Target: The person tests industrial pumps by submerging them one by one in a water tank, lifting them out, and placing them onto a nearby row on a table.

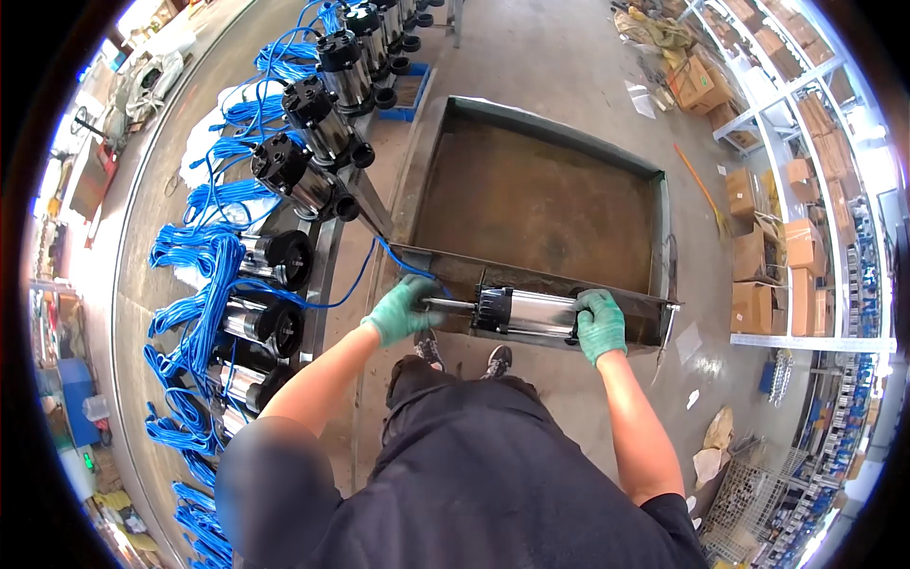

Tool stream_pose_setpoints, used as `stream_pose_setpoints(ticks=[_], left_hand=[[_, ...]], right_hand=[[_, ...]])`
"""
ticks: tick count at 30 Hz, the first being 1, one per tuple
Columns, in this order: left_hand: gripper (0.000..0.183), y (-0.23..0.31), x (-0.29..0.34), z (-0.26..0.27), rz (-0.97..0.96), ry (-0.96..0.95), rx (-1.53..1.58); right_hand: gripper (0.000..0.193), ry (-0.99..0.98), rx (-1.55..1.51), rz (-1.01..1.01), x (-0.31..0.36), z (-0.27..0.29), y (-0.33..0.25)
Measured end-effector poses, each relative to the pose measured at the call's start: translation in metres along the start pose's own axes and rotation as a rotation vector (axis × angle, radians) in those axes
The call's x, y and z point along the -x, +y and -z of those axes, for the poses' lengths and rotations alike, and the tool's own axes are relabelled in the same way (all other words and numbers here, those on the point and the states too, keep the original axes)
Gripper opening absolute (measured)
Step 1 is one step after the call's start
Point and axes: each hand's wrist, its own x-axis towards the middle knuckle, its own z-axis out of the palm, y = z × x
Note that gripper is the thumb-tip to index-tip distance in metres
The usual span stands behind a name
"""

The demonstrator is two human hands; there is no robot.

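Observation:
A silver cylindrical submersible pump [542, 313] with black ends lies sideways over the narrow near compartment of a metal water tank [664, 228]. My right hand [599, 322], in a green glove, is closed around its right end. From the pump's left end a thin metal rod [450, 304] sticks out. My green-gloved left hand [403, 308] is closed at the rod's outer end; slight blur softens its fingers. A blue cable [403, 261] runs behind my left hand, toward the bench on the left.
Several similar pumps [327, 123] stand upright along the bench edge at left, and others [265, 322] lie nearer. Coiled blue cables [204, 256] cover the bench beside them. Brown murky water fills the tank. Cardboard boxes [758, 308] and white shelving [815, 343] stand at right.

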Motion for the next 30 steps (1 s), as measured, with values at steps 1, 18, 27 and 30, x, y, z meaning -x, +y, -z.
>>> stream_pose_setpoints(ticks=[1,18,27,30], left_hand=[[0.041,-0.003,0.003,0.002,-0.087,-0.020,-0.060],[0.034,-0.011,0.008,-0.014,0.324,-0.048,0.117],[0.029,0.014,0.019,-0.002,0.824,-0.067,0.843],[0.031,0.012,0.013,0.003,0.758,-0.133,0.558]], right_hand=[[0.015,0.000,0.000,-0.004,0.000,0.000,0.000],[0.016,-0.015,-0.003,-0.020,-0.001,0.000,0.001],[0.017,-0.018,0.013,-0.005,-0.001,0.000,0.002],[0.017,-0.023,-0.034,-0.049,-0.003,0.003,-0.004]])
